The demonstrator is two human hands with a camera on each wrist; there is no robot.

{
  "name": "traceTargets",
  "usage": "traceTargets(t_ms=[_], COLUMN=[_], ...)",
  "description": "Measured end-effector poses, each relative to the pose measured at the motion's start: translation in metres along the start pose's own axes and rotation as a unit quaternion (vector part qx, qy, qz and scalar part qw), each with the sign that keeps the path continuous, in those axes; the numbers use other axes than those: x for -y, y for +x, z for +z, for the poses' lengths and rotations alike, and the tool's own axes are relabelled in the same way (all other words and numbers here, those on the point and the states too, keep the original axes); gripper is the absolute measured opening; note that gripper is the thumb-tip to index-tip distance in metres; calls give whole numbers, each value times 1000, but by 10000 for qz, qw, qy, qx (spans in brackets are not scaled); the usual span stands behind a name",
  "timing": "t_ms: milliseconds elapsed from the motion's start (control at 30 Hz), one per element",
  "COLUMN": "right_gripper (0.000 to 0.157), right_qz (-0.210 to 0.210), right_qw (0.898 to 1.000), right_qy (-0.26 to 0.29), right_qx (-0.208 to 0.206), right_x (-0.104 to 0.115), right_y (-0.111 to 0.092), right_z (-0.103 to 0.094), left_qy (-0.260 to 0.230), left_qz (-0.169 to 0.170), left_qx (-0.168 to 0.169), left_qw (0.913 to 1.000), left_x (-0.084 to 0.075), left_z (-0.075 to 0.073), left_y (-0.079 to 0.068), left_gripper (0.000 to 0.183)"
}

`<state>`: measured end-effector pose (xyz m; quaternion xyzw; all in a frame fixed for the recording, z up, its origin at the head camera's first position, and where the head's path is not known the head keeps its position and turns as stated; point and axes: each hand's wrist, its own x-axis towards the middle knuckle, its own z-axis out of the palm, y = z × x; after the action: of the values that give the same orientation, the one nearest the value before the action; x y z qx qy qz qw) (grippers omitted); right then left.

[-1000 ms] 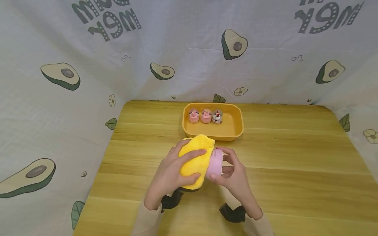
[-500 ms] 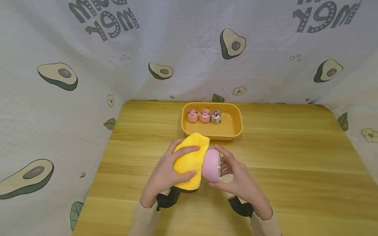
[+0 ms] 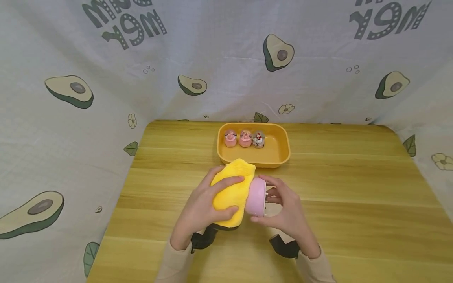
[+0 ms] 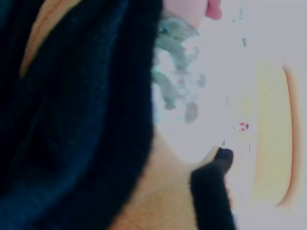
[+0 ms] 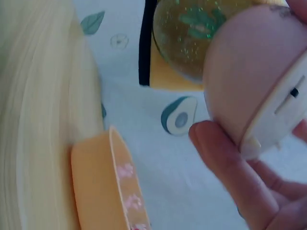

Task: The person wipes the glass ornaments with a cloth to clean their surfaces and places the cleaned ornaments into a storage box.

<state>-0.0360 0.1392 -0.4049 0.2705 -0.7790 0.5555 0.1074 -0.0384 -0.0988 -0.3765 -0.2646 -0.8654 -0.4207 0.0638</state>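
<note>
A snow globe (image 3: pixel 256 197) with a pale pink round base lies on its side between my hands. My left hand (image 3: pixel 201 202) holds a yellow cloth (image 3: pixel 225 199) wrapped over its dome, thumb and fingers spread across the cloth. My right hand (image 3: pixel 291 210) grips the pink base by its rim, thumb below and fingertips above. In the right wrist view the clear dome (image 5: pixel 175 45) shows glitter and green leaf shapes, with the cloth behind it. The base's underside faces the right palm and has a small black switch (image 5: pixel 294 92). The cloth's dark side (image 4: pixel 96 96) fills much of the left wrist view.
Just beyond the hands stands a yellow tray (image 3: pixel 276 151) on the wooden table (image 3: pixel 354 188). Inside it are two small pink ornaments (image 3: pixel 230 139) and a white one with a red top (image 3: pixel 258 140). A white avocado-print curtain (image 3: pixel 226 63) hangs behind and at the sides.
The snow globe and cloth moved slightly left, then partly back right. The base turned, so its printed lettering no longer shows in the head view. The right hand shifted its grip on the rim.
</note>
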Motion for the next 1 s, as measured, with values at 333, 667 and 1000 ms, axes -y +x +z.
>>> traceTargets(t_ms=[333,667,1000], right_gripper=[51,105,84], right_qz=[2517,769,-806], right_qw=[9559,9918,9936], right_qy=[1488,163,-642], right_qx=[-276,1006,468], right_x=[16,10,-2], right_y=[5,5,7], right_z=[10,-7,-7], left_qy=[769,-958,-637], left_qz=[536,-202,-264], left_qx=[-497,-333,-80], left_qw=[9944,9946,9976], left_x=[-2,8,2], left_z=[4,-4,-4], left_y=[5,1,0], left_gripper=[56,60,59])
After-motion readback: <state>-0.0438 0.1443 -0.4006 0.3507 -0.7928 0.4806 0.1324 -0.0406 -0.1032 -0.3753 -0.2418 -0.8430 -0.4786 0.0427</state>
